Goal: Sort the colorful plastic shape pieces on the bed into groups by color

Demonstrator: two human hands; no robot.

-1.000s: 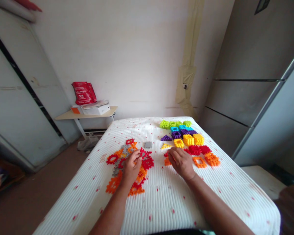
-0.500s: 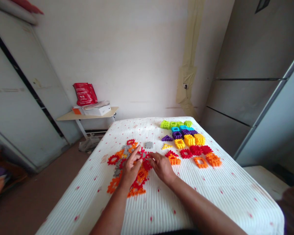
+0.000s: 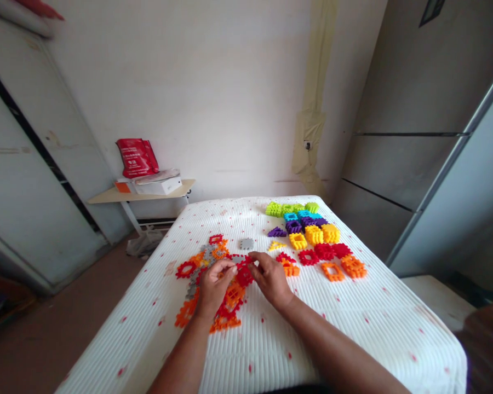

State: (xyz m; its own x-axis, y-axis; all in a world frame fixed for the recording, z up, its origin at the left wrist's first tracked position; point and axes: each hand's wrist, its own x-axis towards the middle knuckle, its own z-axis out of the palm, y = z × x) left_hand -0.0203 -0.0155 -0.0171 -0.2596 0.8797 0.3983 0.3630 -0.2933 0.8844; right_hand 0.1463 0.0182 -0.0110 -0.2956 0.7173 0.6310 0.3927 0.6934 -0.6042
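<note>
Above a pile of plastic building pieces, a red square frame piece (image 3: 248, 259) with toothed edges is tilted between my hands. My left hand (image 3: 215, 284) has thumb and forefinger pinched at its left side. The fingers of my right hand (image 3: 272, 280) are closed on its right edge. Beneath and around the left hand lie mixed pieces, among them a red frame (image 3: 185, 269), an orange piece (image 3: 184, 314) and grey ones partly covered by the hand. A flat grey square piece (image 3: 247, 244) rests just beyond the fingers.
To the right stand grouped pieces: lime green (image 3: 273, 209), purple (image 3: 294, 226), yellow (image 3: 314, 235), red (image 3: 324, 251) and orange (image 3: 354, 267). They share a ribbed white cover (image 3: 296, 350). Behind is a small side table (image 3: 102, 196) with a red bag (image 3: 135, 157); a fridge (image 3: 398, 158) is at right.
The red frame piece has tipped to a flatter angle between the hands. My left fingers have drawn in from a more spread pose to a pinch. The view has shifted slightly.
</note>
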